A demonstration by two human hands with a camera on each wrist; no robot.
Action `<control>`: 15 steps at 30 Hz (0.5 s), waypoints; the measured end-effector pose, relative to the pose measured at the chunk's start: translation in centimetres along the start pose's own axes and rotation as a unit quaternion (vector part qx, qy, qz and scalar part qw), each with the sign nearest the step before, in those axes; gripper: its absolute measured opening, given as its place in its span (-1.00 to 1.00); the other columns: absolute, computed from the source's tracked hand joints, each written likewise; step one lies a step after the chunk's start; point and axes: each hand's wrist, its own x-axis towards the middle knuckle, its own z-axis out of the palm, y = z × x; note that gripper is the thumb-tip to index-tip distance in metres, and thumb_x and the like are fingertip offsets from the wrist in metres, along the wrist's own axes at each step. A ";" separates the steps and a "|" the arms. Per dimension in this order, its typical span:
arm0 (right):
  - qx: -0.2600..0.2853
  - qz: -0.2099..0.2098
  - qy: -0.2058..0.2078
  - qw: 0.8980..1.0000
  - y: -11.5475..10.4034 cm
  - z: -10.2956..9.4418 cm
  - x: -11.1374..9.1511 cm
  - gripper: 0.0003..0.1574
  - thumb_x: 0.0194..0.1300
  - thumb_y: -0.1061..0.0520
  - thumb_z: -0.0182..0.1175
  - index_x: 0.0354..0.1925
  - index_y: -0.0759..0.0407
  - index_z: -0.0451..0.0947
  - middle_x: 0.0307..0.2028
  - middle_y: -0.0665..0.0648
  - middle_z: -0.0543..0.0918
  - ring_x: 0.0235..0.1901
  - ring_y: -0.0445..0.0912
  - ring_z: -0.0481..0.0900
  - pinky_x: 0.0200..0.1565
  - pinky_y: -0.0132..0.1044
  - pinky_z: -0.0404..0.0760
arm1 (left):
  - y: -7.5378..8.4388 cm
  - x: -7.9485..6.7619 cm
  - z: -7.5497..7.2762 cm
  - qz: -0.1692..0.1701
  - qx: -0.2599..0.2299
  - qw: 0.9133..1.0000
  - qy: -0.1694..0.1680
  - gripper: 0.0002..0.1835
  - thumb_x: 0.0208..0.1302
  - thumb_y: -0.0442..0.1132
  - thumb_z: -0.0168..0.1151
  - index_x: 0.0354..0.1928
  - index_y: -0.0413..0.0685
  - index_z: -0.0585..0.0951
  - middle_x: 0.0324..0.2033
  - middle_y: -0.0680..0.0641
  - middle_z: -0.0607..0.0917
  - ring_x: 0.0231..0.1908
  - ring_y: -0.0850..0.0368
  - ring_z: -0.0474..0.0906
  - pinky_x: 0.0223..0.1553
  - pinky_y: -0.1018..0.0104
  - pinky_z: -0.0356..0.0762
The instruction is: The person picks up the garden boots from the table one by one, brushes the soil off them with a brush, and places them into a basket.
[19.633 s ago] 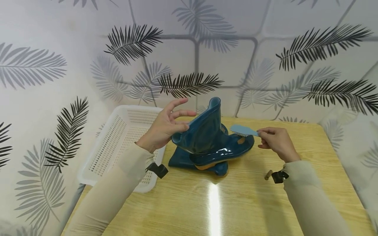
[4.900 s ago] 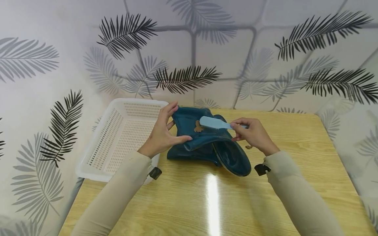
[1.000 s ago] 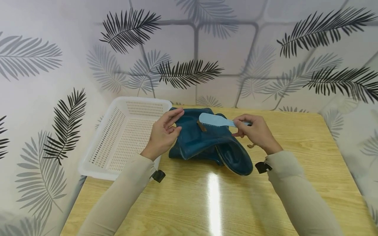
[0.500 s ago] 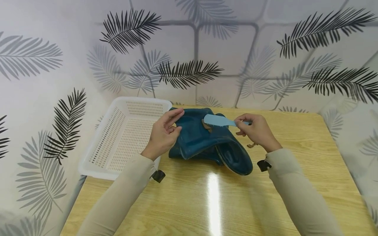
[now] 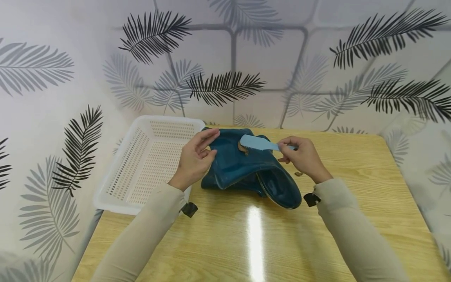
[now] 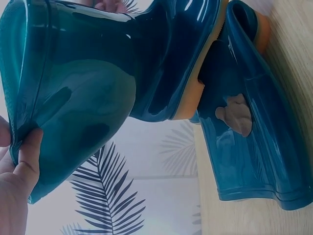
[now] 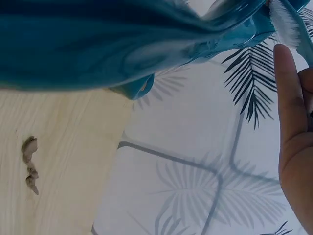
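A shiny dark-blue rubber boot [image 5: 229,168] lies tilted over a second blue boot [image 6: 274,142], its sole partly turned up to the right. My left hand [image 5: 193,158] pinches the upper boot's shaft rim between thumb and fingers, as the left wrist view shows. In my right hand [image 5: 304,156] is the handle of a light-blue brush [image 5: 258,142]. The brush head lies over the upper boot's shaft beside a brown mud-like clump [image 5: 242,148], bristles [image 7: 286,22] facing the boot. Another brown clump [image 6: 237,115] sticks to the lower boot.
A white perforated plastic basket [image 5: 105,196] stands left of the boots, partly behind the left forearm. On the wooden table [image 5: 218,239] a brown crumb [image 5: 298,174] lies near the right hand. A leaf-patterned wall covering [image 5: 211,51] rises behind.
Since the oldest frame the upper boot has been turned over and the brush has gone from toe to shaft. Lately the brush shifted right, then back left; the brown clump changed shape.
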 end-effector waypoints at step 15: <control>-0.002 0.033 0.033 0.999 1.1 -2.1 -1.1 -0.61 0.53 0.09 0.08 0.03 0.40 0.58 -0.51 0.23 0.62 -0.52 -0.19 0.67 -0.31 -0.33 0.69 | -0.4 -0.2 -0.2 -0.007 -0.010 1.000 0.009 -0.43 0.23 -0.74 0.09 0.31 -0.44 0.38 0.28 -0.37 0.46 0.30 -0.15 0.42 -0.28 0.50 0.50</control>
